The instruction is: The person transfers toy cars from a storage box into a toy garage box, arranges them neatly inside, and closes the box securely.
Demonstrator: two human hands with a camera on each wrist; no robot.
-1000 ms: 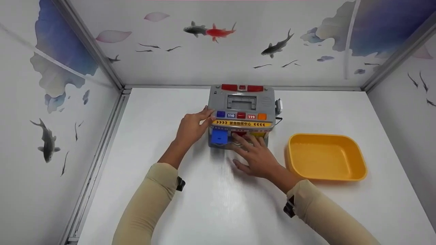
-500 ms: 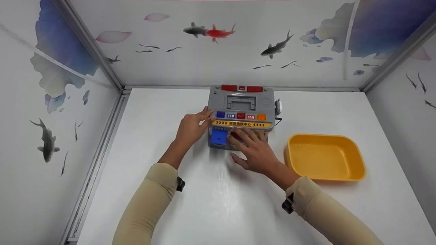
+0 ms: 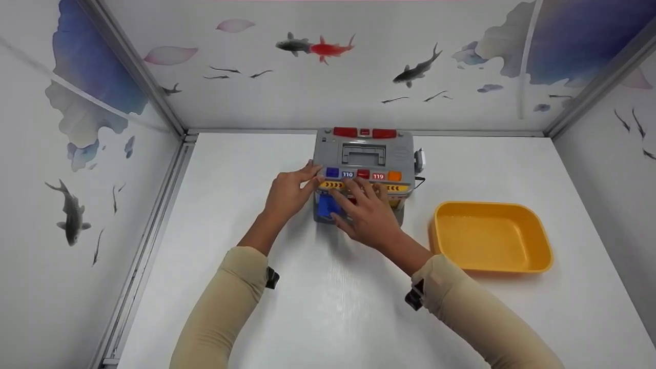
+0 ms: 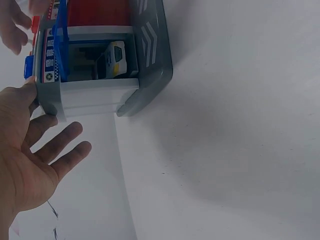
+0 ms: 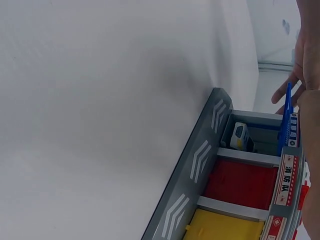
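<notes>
A grey toy garage (image 3: 328, 148) with emergency labels stands near the back wall. My left hand (image 3: 289, 192) pinches its left front corner between thumb and index finger, the other fingers spread away. The blue door (image 4: 62, 40) is swung up, and a small white toy car (image 4: 117, 59) sits in the bay behind it. My right hand (image 3: 371, 220) reaches over the front from the right, its fingers loosely extended across the yellow strip and its thumb close to the blue door. Both the red door (image 5: 240, 182) and the yellow door (image 5: 222, 227) are down in their bays.
A yellow plastic tray (image 3: 487, 241) lies on the white table (image 3: 307, 307), right of the garage. A white handset-like part (image 3: 419, 160) sticks out from the garage's right side. White walls (image 3: 359, 102) with painted fish enclose the table on three sides.
My right hand has moved left and up, from the red and yellow doors toward the blue door and the yellow strip. The blue door now tilts outward. My left hand stays in place.
</notes>
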